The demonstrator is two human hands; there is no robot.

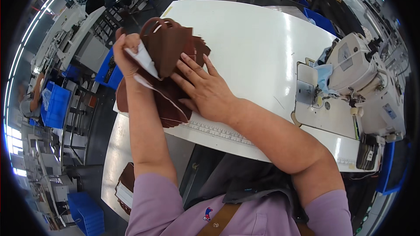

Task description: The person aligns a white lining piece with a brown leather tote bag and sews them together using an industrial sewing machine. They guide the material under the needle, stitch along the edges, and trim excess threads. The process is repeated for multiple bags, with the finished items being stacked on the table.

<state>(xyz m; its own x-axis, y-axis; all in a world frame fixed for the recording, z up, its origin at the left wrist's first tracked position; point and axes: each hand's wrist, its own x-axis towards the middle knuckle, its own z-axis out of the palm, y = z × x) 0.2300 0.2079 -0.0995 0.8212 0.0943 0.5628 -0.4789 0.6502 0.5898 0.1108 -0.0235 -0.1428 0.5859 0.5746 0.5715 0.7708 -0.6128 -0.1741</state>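
Observation:
A stack of brown leather-like pieces (170, 54) lies on the left end of the white sewing table (249, 30), with strap-like loops at its far side. My left hand (127, 54) is closed around the stack's left edge, where one piece is folded up and shows its white underside (143, 61). Across the right part of the stack rests my right hand (205, 89), its fingers stretched out and spread over the brown surface. More brown layers fan out below my wrists, down to the table's near edge. What the left fingertips grip underneath is partly hidden.
To the right stands a white sewing machine (363, 83) with light blue cloth (323, 76) by its needle area. A ruler strip (218, 134) runs along the near edge. Blue bins (56, 105) and other workbenches stand left. More brown pieces (126, 185) lie low at left.

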